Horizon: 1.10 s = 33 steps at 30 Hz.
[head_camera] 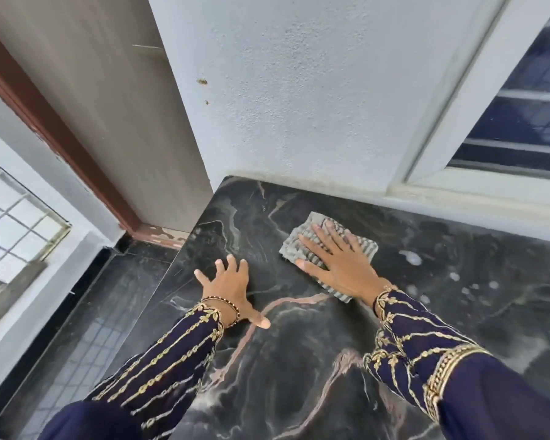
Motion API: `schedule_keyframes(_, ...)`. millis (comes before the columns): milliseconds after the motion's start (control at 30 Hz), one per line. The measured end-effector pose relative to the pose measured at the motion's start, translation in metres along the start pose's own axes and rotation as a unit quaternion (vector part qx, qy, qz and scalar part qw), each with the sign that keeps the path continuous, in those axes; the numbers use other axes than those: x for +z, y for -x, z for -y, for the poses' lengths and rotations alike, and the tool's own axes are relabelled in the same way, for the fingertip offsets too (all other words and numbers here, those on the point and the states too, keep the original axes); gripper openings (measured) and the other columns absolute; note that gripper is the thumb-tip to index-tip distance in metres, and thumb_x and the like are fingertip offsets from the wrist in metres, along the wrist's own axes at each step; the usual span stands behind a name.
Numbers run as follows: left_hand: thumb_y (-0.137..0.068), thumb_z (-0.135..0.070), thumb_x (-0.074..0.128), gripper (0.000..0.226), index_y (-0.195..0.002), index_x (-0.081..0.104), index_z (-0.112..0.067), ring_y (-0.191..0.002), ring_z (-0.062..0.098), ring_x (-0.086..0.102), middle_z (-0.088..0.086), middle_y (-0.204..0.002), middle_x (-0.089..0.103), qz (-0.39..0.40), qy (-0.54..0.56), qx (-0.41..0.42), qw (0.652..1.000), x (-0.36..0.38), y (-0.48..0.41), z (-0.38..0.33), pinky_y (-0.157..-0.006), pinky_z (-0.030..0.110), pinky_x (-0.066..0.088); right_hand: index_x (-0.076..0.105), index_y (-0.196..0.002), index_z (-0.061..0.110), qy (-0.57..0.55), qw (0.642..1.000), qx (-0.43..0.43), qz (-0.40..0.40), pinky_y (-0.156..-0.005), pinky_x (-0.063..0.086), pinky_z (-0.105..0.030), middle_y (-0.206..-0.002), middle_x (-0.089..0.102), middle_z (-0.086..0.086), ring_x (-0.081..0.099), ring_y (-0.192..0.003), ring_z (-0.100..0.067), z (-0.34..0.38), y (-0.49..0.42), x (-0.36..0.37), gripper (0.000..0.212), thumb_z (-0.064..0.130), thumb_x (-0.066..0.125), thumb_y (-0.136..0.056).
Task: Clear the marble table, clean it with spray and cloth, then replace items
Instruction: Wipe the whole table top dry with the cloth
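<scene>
Right hand [337, 258] flat, fingers spread, pressing cloth [327, 249] onto far-centre marble table [299, 360] to wipe; left hand [232, 290] open, braced on marble near left edge, likely for support; spray droplets [410, 258] right of cloth.

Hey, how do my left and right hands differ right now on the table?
The right hand presses flat on the striped cloth; the left hand rests on the bare marble table. The left hand's fingers are spread and arched; the right hand's lie straighter. Both are open, palms down.
</scene>
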<state>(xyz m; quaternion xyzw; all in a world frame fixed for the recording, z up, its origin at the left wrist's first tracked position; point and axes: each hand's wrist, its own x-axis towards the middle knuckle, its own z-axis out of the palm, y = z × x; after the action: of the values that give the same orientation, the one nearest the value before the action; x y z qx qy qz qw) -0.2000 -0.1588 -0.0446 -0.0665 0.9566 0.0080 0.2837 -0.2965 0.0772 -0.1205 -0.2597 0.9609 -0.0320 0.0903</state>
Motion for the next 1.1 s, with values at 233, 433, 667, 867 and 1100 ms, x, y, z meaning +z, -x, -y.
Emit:
schedule_keyframes(233,-0.096,-0.06,0.026,0.076,-0.154,0.008,-0.014,-0.152,0.018,0.001,0.004,-0.164,0.0,-0.134,0.065,0.079,0.986,0.082,0.099,-0.007,-0.117,0.061,0.001,0.015,-0.157,0.043,-0.002,0.994,-0.075,-0.077,-0.127,0.009,-0.053,-0.17,0.021,0.0,0.014,-0.159,-0.027,0.083,0.112,0.025,0.068,0.074,0.021,-0.097)
schedule_keyframes(433,-0.1,-0.047,0.031,0.066,-0.154,0.012,-0.014,-0.151,0.02,0.004,0.005,-0.164,0.005,-0.138,0.081,0.103,0.982,0.111,0.184,-0.008,-0.118,0.06,0.01,0.017,-0.158,0.042,-0.009,0.993,-0.115,-0.031,-0.127,0.01,-0.059,-0.171,0.018,-0.002,0.011,-0.159,-0.031,0.148,0.203,0.037,0.068,0.072,0.024,-0.097)
schedule_keyframes(667,-0.102,-0.036,0.032,0.063,-0.152,0.012,-0.003,-0.151,0.025,0.0,0.014,-0.163,0.005,-0.125,0.077,0.151,0.978,0.131,0.237,-0.011,-0.123,0.042,0.003,0.054,-0.148,0.029,0.002,0.988,-0.153,-0.027,-0.124,0.021,-0.061,-0.17,0.025,-0.001,0.017,-0.158,-0.032,0.185,0.279,0.052,0.062,0.066,0.044,-0.1)
schedule_keyframes(867,-0.103,-0.035,0.032,0.06,-0.151,0.016,-0.002,-0.151,0.027,0.0,0.016,-0.162,0.007,-0.103,0.058,0.178,0.977,0.14,0.245,-0.023,-0.123,0.037,0.001,0.03,-0.159,0.04,0.012,0.989,-0.144,-0.005,-0.129,0.003,-0.054,-0.173,0.009,0.006,-0.001,-0.161,-0.024,0.166,0.327,0.064,0.063,0.069,0.028,-0.103)
schedule_keyframes(1100,-0.101,-0.043,0.032,0.067,-0.153,0.011,-0.004,-0.151,0.025,-0.002,0.015,-0.163,0.004,-0.054,0.036,0.182,0.981,0.141,0.22,-0.042,-0.122,0.036,0.0,0.03,-0.159,0.041,-0.009,0.983,-0.181,0.026,-0.128,-0.004,-0.049,-0.173,0.001,0.013,-0.01,-0.16,-0.016,0.131,0.314,0.054,0.065,0.072,0.026,-0.102)
